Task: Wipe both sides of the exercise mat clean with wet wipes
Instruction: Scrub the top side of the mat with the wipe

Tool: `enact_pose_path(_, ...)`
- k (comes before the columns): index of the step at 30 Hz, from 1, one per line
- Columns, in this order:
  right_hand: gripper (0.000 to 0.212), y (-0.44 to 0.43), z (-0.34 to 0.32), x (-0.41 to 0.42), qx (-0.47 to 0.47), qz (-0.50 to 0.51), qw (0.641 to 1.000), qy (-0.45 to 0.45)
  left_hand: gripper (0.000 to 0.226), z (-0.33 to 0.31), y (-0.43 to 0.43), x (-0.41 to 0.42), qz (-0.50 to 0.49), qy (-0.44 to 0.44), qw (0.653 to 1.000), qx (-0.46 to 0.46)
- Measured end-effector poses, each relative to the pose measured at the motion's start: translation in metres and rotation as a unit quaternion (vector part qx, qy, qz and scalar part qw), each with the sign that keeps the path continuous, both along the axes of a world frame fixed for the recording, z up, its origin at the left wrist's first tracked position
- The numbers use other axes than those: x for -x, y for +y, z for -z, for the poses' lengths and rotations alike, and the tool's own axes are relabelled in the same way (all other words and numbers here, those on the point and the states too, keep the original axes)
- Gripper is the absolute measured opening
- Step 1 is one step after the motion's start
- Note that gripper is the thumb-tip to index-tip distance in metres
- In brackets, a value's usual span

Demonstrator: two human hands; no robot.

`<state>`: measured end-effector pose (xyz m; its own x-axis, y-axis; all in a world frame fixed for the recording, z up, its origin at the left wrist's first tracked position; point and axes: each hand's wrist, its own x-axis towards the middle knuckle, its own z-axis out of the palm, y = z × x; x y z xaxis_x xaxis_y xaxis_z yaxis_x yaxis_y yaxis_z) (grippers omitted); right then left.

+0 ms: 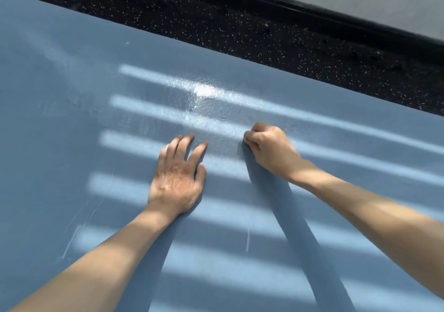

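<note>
On the mat [72, 124] by speckled floor [240, 35], left hand [176, 179] lies spread, right hand [269, 150] curled.

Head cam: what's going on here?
A person has both hands on a blue exercise mat lying on a dark speckled floor. The left hand rests flat on the mat, fingers spread. The right hand presses curled fingers against the mat; any wipe under them is hidden. A shiny, wet-looking patch lies just beyond both hands.

support: dark speckled floor [240, 35] | on it: blue exercise mat [72, 119], flat
</note>
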<state>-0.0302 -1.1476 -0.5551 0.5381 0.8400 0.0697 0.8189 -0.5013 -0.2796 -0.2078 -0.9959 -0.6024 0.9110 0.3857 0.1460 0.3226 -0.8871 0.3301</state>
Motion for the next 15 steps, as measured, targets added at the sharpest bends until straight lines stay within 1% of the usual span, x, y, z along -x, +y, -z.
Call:
enact_pose_path(3,0.016,-0.012,0.0,0.053,0.026,-0.099,0.993,0.056,0.053,0.001,0.0,0.0,0.011,0.014,1.0,-0.012)
enact_pose_path(4,0.015,-0.015,-0.001,0.059,0.037,-0.117,0.99,0.074,0.055,0.001,0.0,0.0,0.017,0.015,1.0,-0.018)
enact_pose_path(5,0.016,-0.015,-0.004,0.056,0.046,-0.106,0.99,0.075,0.056,0.002,0.0,0.0,0.024,0.015,0.999,-0.021)
enact_pose_path(6,0.018,-0.012,-0.004,0.046,0.049,-0.064,0.995,0.058,0.057,0.003,0.0,0.0,0.03,0.014,0.999,-0.022)
enact_pose_path(8,0.021,-0.013,-0.003,0.037,0.03,0.022,0.999,0.034,0.059,0.004,0.0,0.0,0.044,0.013,0.999,-0.023)
enact_pose_path(9,0.019,-0.014,-0.002,0.045,0.014,0.033,0.999,0.03,0.06,0.005,0.0,0.001,0.051,0.013,0.998,-0.023)
enact_pose_path(11,0.014,-0.021,-0.001,0.085,0.008,-0.012,0.998,0.055,0.061,0.005,-0.001,0.003,0.065,0.014,0.998,-0.02)
enact_pose_path(13,0.013,-0.035,-0.003,0.124,0.037,-0.103,0.989,0.1,0.061,0.003,0.0,0.005,0.08,0.011,0.997,-0.012)
enact_pose_path(14,0.012,-0.041,-0.006,0.13,0.059,-0.133,0.983,0.108,0.06,0.001,0.0,0.007,0.092,0.011,0.996,-0.01)
enact_pose_path(15,0.01,-0.042,-0.007,0.124,0.069,-0.127,0.985,0.1,0.059,0.0,-0.001,0.009,0.105,0.011,0.994,-0.01)
